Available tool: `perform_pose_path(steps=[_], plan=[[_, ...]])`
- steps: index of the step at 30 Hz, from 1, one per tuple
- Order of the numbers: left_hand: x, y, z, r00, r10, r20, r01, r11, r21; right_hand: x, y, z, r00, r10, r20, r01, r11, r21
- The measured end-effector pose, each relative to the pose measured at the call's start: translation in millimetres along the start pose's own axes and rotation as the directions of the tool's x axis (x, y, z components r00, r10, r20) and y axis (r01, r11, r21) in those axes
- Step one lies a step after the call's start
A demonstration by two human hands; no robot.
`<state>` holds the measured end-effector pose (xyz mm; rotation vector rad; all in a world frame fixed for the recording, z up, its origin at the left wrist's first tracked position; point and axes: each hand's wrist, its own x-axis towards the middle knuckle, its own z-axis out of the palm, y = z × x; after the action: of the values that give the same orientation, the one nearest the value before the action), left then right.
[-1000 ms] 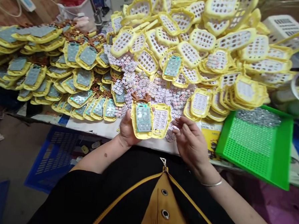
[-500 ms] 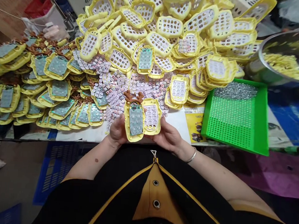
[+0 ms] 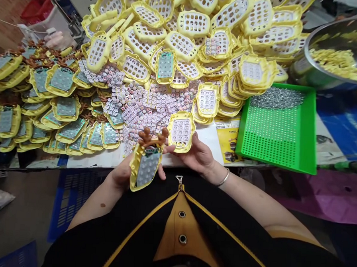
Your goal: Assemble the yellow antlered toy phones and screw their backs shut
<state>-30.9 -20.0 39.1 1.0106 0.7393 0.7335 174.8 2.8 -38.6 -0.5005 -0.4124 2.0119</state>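
My left hand (image 3: 123,174) grips a yellow toy shell with brown antlers (image 3: 145,165), its grey circuit side facing up, tilted toward my body. My right hand (image 3: 199,154) holds a second yellow shell fitted with a white keypad (image 3: 181,131) at the table's front edge. Just beyond both hands lies a spread of loose white keypads (image 3: 144,106). Behind that rises a big heap of empty yellow shells (image 3: 196,31).
Rows of finished antlered shells (image 3: 57,103) cover the left of the table. A green perforated tray (image 3: 310,132) with metal parts sits at the right, a steel bowl (image 3: 325,79) of yellow pieces behind it. Another person's hand (image 3: 54,39) works at the far left. Blue crates (image 3: 70,191) stand below.
The two shells, held side by side before, have come apart: my left hand has drawn the antlered one down toward my body while my right keeps the keypad shell at the table edge.
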Motion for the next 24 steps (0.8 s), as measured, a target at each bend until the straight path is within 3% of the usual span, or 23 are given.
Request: perform_pose_path(steps=[3,6,12,18,24], plan=[[0.7,-2.8,-2.6,0.983,-0.091,0.162,0.093,0.996,-0.002,-0.2,1.0,-0.5,0.999,-0.002,0.045,0.005,0.999,-0.052],[5.8,-3.6,-4.6,0.968,-0.141,0.207,0.142,0.99,0.01,-1.4,1.4,-1.3,0.997,0.011,0.075,-0.003,0.995,-0.096],[8.5,1.1,2.3,0.98,-0.144,0.136,0.143,0.99,0.013,-3.0,0.6,1.0,0.999,-0.024,-0.039,0.021,0.997,-0.075],[4.2,3.7,2.6,0.991,-0.1,0.085,0.1,0.995,0.013,-4.4,0.8,-0.5,0.999,-0.025,0.042,0.029,0.994,-0.103],[9.0,4.8,-2.7,0.966,-0.181,0.185,0.167,0.982,0.089,-3.6,1.2,2.1,0.997,-0.055,-0.05,0.051,0.996,-0.079]])
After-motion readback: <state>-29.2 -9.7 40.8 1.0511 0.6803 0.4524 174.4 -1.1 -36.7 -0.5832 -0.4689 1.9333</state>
